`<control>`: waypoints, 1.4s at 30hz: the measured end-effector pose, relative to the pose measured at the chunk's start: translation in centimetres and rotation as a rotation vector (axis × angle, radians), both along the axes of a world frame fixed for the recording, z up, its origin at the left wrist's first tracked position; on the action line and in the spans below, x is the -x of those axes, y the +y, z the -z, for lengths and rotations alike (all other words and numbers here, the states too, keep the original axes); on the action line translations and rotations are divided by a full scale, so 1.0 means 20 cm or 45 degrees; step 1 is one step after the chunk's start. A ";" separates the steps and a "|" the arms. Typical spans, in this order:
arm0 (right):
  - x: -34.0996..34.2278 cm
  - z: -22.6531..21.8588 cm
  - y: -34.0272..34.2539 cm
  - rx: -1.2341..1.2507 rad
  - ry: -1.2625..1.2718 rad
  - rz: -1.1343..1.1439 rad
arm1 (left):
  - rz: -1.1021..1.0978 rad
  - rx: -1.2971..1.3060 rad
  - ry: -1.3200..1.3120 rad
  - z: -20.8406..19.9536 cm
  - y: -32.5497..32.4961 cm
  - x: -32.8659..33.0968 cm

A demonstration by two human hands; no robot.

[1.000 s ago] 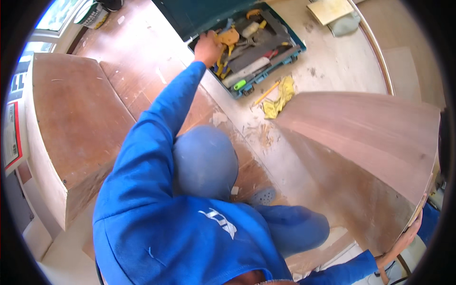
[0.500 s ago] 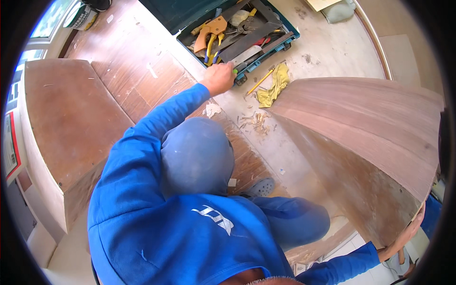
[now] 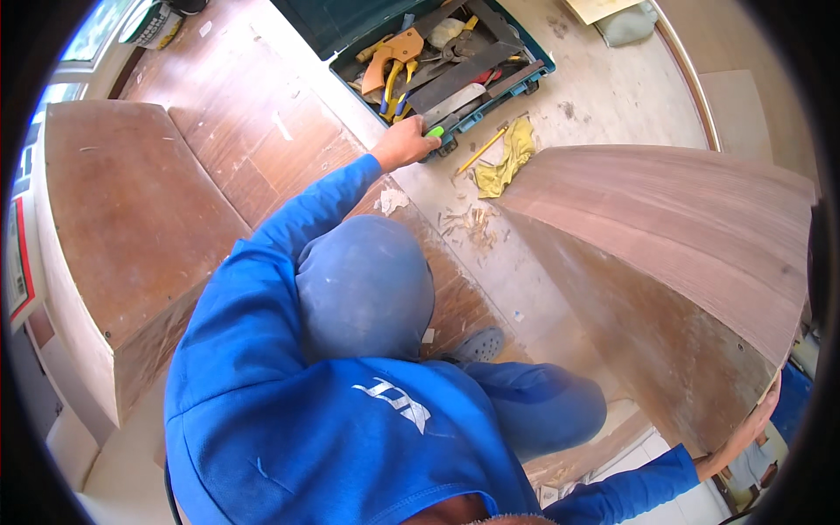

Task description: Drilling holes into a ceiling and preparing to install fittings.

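Observation:
My left hand [image 3: 403,143] is closed at the near edge of an open teal toolbox [image 3: 479,114]. A bright green end [image 3: 435,132] of something sticks out by its fingers; the rest is hidden. Inside the box lie an orange-handled tool [image 3: 382,59], pliers with yellow and blue handles [image 3: 394,90] and a dark metal square [image 3: 464,74]. At the lower right, my right hand [image 3: 758,423] holds the near end of a large wooden box-like piece [image 3: 665,206], its fingers along the edge.
A yellow cloth [image 3: 510,157] and a yellow pencil [image 3: 481,150] lie beside the toolbox. Wood shavings [image 3: 472,226] are scattered on the floor. Another wooden piece [image 3: 131,210] stands at the left, with a bucket [image 3: 151,26] behind it. My knee [image 3: 365,284] is bent in the middle.
My left hand has shifted slightly and turned a little, so that more of the green end shows. My right hand stays at the wooden piece.

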State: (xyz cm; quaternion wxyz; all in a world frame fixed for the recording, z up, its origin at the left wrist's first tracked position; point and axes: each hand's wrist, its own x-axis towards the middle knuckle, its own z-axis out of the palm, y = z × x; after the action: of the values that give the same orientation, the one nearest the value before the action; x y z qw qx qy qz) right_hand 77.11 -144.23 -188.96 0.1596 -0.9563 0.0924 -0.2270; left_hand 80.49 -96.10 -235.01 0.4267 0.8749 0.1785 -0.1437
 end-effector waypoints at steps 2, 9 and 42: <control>-0.01 0.00 0.00 -0.005 -0.007 0.051 | 0.121 -0.147 0.031 0.01 -0.02 -0.03; -0.07 -0.06 -0.28 -0.118 0.056 -0.042 | 0.258 -0.341 0.077 -0.10 -0.08 -0.10; -0.03 -0.07 -0.17 -0.101 0.044 0.045 | 0.210 -0.559 -0.889 -0.25 -0.27 -0.26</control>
State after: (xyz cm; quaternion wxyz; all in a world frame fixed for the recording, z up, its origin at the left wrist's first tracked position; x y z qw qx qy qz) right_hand 77.75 -147.57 -187.50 0.1918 -0.9511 0.1211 -0.2094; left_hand 85.68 -101.57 -230.08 0.2521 0.9525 -0.0211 0.1693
